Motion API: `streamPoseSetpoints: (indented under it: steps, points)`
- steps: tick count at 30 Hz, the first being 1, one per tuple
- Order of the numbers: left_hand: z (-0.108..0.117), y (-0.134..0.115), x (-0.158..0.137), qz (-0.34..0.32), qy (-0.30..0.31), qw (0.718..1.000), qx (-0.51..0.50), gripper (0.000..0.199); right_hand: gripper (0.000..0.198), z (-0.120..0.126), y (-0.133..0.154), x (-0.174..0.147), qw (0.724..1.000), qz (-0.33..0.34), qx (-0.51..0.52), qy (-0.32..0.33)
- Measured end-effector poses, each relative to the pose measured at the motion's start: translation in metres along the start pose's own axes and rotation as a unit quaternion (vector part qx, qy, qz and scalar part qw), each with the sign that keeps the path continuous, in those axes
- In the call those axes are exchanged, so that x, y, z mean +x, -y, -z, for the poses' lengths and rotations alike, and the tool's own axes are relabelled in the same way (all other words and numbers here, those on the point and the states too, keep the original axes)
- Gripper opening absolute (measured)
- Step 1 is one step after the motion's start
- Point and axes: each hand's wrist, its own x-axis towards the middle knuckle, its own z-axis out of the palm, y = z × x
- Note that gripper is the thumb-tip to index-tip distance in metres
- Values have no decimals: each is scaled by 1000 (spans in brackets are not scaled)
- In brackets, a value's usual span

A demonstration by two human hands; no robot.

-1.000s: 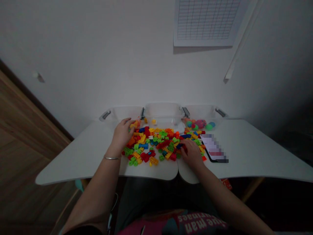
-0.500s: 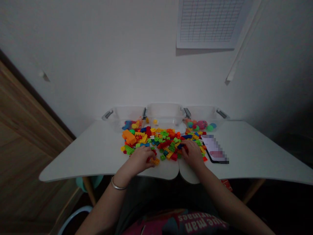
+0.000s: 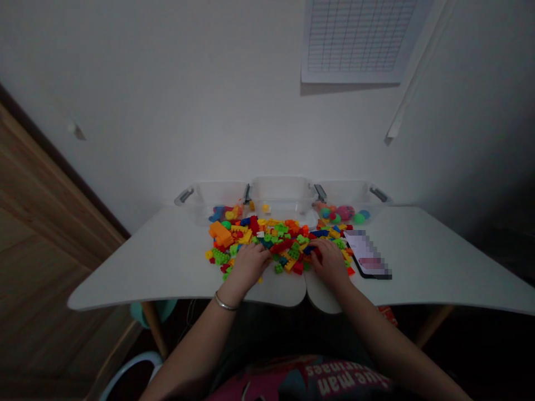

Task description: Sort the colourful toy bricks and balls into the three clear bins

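A heap of toy building bricks (image 3: pixel 293 250) in red, yellow, green, orange and blue lies across the middle of the table. My left hand (image 3: pixel 251 264), with a silver bangle on its wrist, reaches into the heap's near left side. Its fingers curl downward, and whatever lies under them is hidden. At the heap's right side, my right hand (image 3: pixel 329 260) has its thumb and fingers closed round a dark blue brick (image 3: pixel 308 250). A large orange brick (image 3: pixel 220 234) sits at the left of the heap.
Three clear plastic bins stand against the wall: a left bin (image 3: pixel 221 192) and a right bin (image 3: pixel 346 192) with colourful toys, and a middle bin (image 3: pixel 284 189) with a few yellow pieces near it. A phone (image 3: pixel 368 253) lies right of the heap on the white table (image 3: pixel 438 267).
My left hand has moved right and slightly forward, from the near edge of the heap onto the bricks. My right hand stays in place at the dark blue brick.
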Motion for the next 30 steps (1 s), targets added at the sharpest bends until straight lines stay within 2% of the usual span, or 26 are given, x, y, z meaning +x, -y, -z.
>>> streamPoseSetpoints:
  steps: [5,11,13,17,22,25,30]
  points:
    - [-1,5,7,34,-9,999,-11,16,22,1,1,0,1000,-5,-1,3]
    - [13,10,-3,29,-33,998,-37,19,22,1,0,0,1000,-4,1,4]
    - [20,12,-10,18,-13,999,-46,18,23,1,1,0,1000,-6,0,5]
    - [33,13,-21,-22,70,994,-84,15,23,2,3,0,1000,-7,-5,7]
    - [28,7,-17,-51,115,991,-48,10,22,2,2,1,1000,-4,-5,8]
    - [17,6,-13,-50,100,994,5,5,22,1,1,0,1000,-2,-3,8]
    - [4,4,-9,-46,33,996,74,9,22,0,0,0,1000,0,-5,5]
